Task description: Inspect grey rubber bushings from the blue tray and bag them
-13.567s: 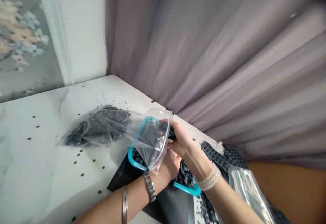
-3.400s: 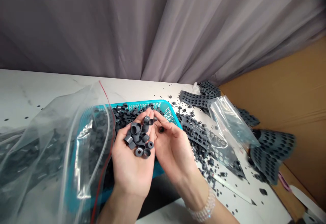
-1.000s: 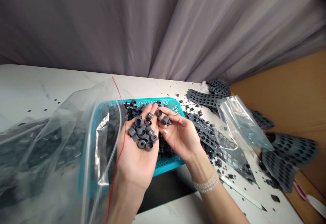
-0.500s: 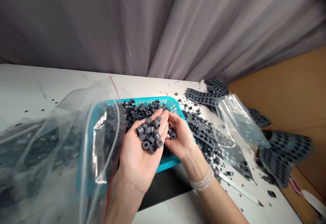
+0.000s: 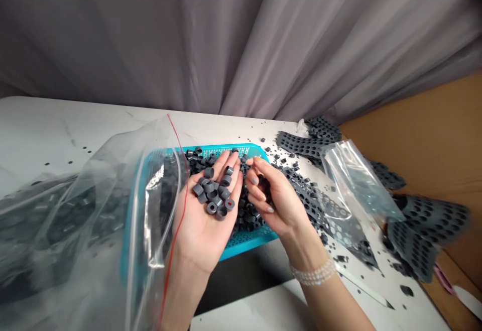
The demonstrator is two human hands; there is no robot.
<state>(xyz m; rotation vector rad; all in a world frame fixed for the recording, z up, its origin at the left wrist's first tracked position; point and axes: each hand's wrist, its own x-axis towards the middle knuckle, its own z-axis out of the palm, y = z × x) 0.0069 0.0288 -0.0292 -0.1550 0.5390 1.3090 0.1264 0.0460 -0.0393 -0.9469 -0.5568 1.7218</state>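
Note:
My left hand (image 5: 205, 225) is palm up with its fingers stretched out. A small heap of short black hollow cylinders (image 5: 211, 190) rests on its palm and fingers. Just to the right, my right hand (image 5: 278, 195) is curled, with several of the same black pieces partly showing inside its fingers. Below both hands stands a turquoise plastic basket (image 5: 248, 243) full of these cylinders. A clear zip bag (image 5: 94, 190) with a red strip, holding many dark pieces, covers the basket's left side and overlaps the left wrist.
Right of the basket lie perforated black sheets (image 5: 417, 235), loose scraps and a clear plastic bag (image 5: 357, 175). A white pencil (image 5: 365, 288) lies near the table's right edge. Cardboard (image 5: 425, 130) stands on the right. A grey curtain (image 5: 188, 39) hangs behind the white table (image 5: 56, 120).
My right hand has moved right, away from my left hand, and its fingers have curled in. The cylinders on my left palm have shifted slightly, with some now lying on the fingers.

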